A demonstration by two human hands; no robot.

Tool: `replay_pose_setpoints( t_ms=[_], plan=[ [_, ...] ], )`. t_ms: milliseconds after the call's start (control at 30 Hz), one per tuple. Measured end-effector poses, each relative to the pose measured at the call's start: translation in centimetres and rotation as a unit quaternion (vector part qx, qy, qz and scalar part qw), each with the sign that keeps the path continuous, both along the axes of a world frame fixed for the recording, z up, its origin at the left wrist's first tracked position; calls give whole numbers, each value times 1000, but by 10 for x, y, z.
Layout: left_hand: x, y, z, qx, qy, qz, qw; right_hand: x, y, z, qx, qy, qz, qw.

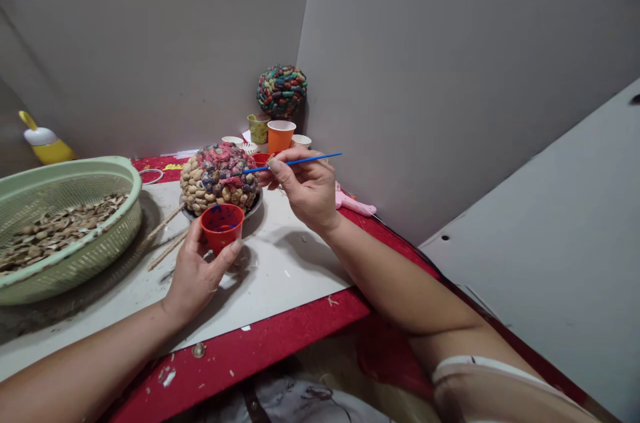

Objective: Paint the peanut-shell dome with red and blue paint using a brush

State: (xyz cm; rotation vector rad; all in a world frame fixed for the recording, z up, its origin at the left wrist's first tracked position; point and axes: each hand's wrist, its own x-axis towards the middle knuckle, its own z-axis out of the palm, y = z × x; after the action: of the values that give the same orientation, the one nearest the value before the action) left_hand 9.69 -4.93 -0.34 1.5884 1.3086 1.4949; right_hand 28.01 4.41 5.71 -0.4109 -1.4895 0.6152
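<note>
My left hand is wrapped round a red cup with dark blue paint inside. Between the thumb and fingers of my right hand is a thin blue paintbrush. Its tip end reaches the side of a round ball covered in peanut shells. Pink, red and dark blue paint covers the ball's top and front, while its left and lower shells are bare tan. The ball rests in a dark shallow dish, and two twisted cords stick out at its lower left.
A green plastic basket with broken shells stands at the left. Behind the ball are an orange cup, a paint-stained yellow cup and a multicoloured ball. A pink tool lies at the right edge. Grey walls close in the back.
</note>
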Motion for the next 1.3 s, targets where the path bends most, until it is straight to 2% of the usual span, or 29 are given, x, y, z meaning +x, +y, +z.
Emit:
replay_pose_setpoints(
  t_ms=[300,433,600,800,1067,1167,1300],
  plan=[
    [0,0,0,-1,0,-11,1000,1,-3,-5,108,-78,-49,990],
    [1,0,0,-8,2,-12,1000,1,-3,-5,112,-70,-65,989],
    [0,1,-2,-3,7,-10,1000,-1,-6,-5,109,-89,-52,989],
    [0,1,-3,-4,1,-17,1000,0,-8,-4,154,-80,-66,983],
    [0,0,-1,-6,21,-5,1000,1,-13,-2,252,-121,-98,955],
    [0,0,-1,-6,18,-7,1000,2,-12,-3,245,-116,-90,958],
    [-1,1,-3,-5,11,-9,1000,4,-3,-3,178,-105,-78,975]
  ],
)
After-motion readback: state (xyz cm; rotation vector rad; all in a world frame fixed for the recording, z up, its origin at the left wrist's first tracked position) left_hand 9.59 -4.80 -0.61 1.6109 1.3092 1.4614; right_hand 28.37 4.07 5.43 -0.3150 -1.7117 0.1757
